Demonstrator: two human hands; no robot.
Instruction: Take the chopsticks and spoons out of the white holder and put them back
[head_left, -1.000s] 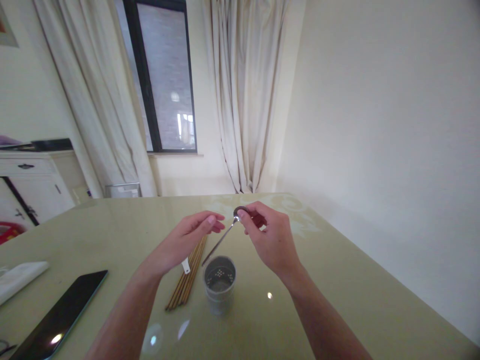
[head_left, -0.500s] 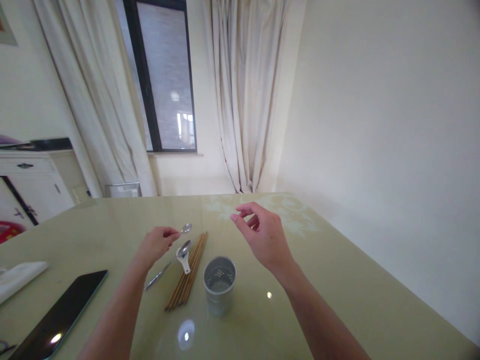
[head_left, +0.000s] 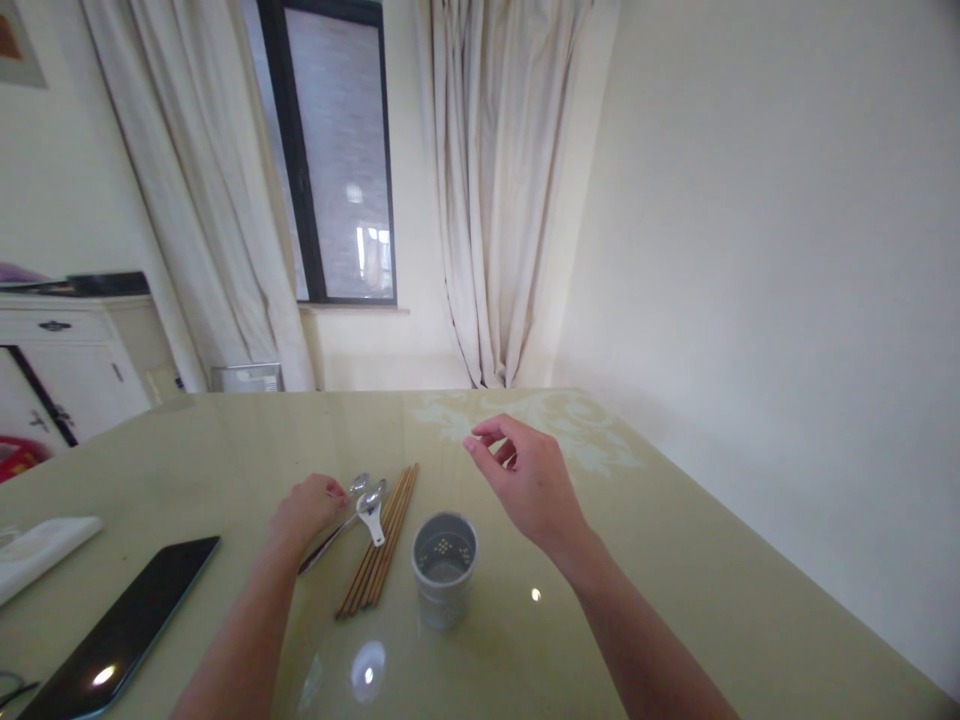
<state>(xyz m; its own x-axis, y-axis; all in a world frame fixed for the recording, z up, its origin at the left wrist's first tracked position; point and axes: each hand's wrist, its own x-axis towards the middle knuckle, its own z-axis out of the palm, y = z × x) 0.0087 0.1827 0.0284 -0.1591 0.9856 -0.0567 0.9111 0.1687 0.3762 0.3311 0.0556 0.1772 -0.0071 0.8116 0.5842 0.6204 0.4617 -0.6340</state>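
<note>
My left hand (head_left: 309, 512) is low over the table, its fingers pinched on a small metal spoon (head_left: 359, 485) whose bowl points away to the right. Just beside it, a longer metal spoon (head_left: 373, 494) lies with its bowl over a white ceramic soup spoon (head_left: 371, 520). Several wooden chopsticks (head_left: 382, 545) lie side by side, partly under the ceramic spoon. A grey cup (head_left: 444, 590) with holes in its bottom stands upright to their right. My right hand (head_left: 529, 480) hovers beyond the cup on the right, fingers curved and thumb apart, holding nothing.
A dark phone or tablet (head_left: 124, 625) and a white object (head_left: 45, 555) lie on the left of the glossy green table (head_left: 675, 600). A white cabinet (head_left: 82, 365) stands behind at left. A wall (head_left: 787, 300) runs along the right side.
My left hand has come down and slightly right with the small spoon, close beside the other spoons. My right hand has hardly moved.
</note>
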